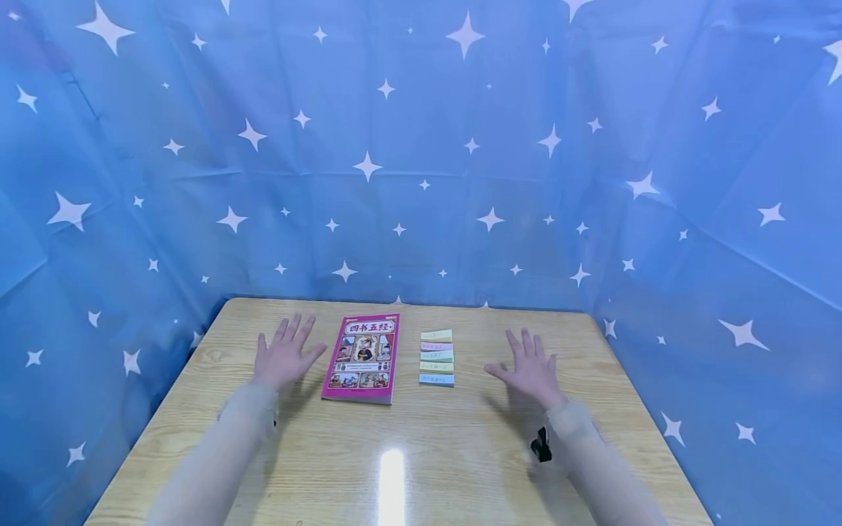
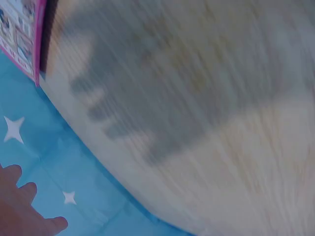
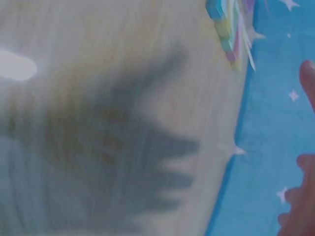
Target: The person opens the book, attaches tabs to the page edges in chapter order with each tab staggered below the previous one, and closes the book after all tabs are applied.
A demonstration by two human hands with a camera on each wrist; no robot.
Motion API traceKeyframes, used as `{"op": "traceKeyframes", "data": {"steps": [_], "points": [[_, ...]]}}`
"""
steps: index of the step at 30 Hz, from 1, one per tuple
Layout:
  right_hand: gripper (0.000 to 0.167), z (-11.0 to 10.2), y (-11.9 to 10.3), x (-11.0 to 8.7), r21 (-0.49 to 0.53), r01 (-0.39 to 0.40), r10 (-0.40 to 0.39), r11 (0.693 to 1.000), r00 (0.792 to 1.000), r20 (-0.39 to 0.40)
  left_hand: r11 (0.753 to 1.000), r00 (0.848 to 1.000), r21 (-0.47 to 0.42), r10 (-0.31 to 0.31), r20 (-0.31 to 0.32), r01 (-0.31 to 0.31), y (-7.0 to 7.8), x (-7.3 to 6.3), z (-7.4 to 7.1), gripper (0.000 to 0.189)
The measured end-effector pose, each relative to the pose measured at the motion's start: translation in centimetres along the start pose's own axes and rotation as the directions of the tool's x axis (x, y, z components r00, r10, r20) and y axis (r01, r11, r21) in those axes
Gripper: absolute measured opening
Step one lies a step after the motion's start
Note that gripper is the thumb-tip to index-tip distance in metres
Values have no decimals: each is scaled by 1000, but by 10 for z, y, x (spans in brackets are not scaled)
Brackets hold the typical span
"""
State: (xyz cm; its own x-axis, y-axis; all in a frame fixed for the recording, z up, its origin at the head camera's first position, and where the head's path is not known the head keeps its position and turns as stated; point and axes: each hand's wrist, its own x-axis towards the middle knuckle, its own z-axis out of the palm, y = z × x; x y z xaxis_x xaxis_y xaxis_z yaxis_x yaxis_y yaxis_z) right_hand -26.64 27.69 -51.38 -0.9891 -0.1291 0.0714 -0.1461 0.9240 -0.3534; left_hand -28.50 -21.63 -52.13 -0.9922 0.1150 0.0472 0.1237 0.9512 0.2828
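Note:
A pink-bordered book (image 1: 363, 358) with cartoon pictures and Chinese lettering on its cover lies on the table, left of the middle. To its left my left hand (image 1: 284, 356) is held with fingers spread, touching nothing. Right of the book, sticky-note pads (image 1: 437, 357) in yellow, pink, green and blue lie in a column with handwriting on them. My right hand (image 1: 529, 371), its fingers also spread, is to the right of the pads and holds nothing. In the right wrist view, the pads (image 3: 226, 29) show near the table's far edge, with the hand's shadow below them.
The wooden table (image 1: 342, 460) has a bright light reflection near its front. A blue curtain (image 1: 421, 146) with white stars surrounds its back and sides. A small black object (image 1: 541, 446) is at the right wrist.

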Motion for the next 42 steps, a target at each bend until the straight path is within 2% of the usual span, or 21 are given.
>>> {"op": "traceKeyframes", "data": {"steps": [3,7,14,19,27,30,36,42], "points": [[99,14,-6,-4,43,33,-34,999,999,14,1000,1000,-23,18,10,-18,9,-2,9,82],[96,31,-17,-11,93,38,-43,995,998,47,998,999,-42,42,24,-41,25,-6,19,79],[90,46,-32,-18,155,39,-46,987,998,43,994,993,-76,89,74,-83,45,-13,32,75],[84,51,-46,-21,222,53,-61,974,998,29,989,985,-93,122,126,-111,50,-16,41,77],[74,64,-83,-18,271,122,-129,955,992,9,988,960,-118,128,248,-102,52,-23,47,102],[72,70,-97,-19,271,155,-169,950,985,30,987,962,-114,134,240,-109,53,-25,48,102],[69,78,-116,-24,284,235,-273,930,956,103,982,973,-84,177,147,-166,53,-22,50,96],[68,84,-123,-30,328,261,-330,908,928,174,981,972,-74,187,145,-178,55,-18,51,95]]}}
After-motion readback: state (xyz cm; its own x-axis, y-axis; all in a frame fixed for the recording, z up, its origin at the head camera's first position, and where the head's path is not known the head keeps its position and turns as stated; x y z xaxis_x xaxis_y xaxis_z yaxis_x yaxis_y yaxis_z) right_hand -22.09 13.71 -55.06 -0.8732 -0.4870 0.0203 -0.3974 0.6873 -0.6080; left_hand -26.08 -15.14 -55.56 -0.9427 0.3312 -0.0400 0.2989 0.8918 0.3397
